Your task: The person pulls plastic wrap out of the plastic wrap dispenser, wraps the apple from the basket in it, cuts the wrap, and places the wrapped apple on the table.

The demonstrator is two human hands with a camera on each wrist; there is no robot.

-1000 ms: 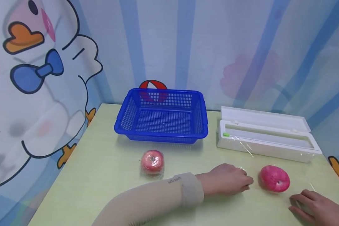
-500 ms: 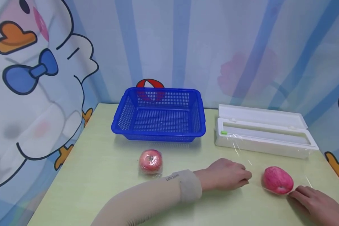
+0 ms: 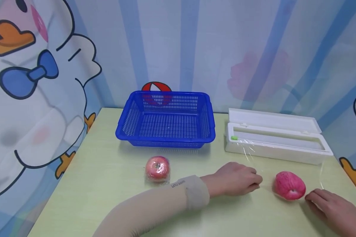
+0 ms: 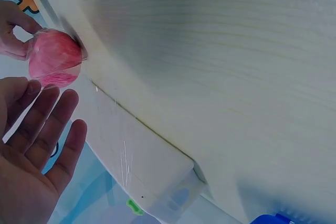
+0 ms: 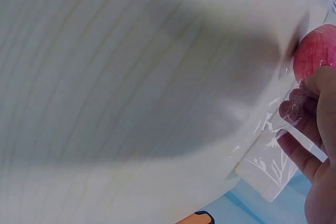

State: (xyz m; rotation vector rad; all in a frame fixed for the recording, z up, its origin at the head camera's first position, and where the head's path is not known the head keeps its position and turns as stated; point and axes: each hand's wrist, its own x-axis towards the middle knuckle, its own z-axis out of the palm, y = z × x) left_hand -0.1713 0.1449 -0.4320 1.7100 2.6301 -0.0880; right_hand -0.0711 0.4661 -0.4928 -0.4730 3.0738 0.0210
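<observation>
In the head view a pink-red apple [image 3: 290, 185] stands between both hands at the right of the table. Clear cling film [image 5: 273, 161] stretches about it and back over the front of a white cling film box [image 3: 279, 146]. On the apple's left side, my left hand [image 3: 238, 179] pinches the film between thumb and index finger; its other fingers spread loosely in the left wrist view. My right hand [image 3: 333, 207] pinches film close to the apple's right side, with wrinkled film across its fingers [image 5: 296, 153] in the right wrist view.
The film box has its lid up and a green slider [image 3: 234, 138] at its left end. A blue basket [image 3: 166, 142] stands at the back. In front of it lies a film-wrapped apple [image 3: 157, 169], near my left sleeve [image 3: 154, 204]. A printed curtain backs the table.
My right hand has drawn its fingers together on the film beside the apple. The apple has tilted and shifted slightly right. My left hand keeps its pinch; the head view has shifted slightly.
</observation>
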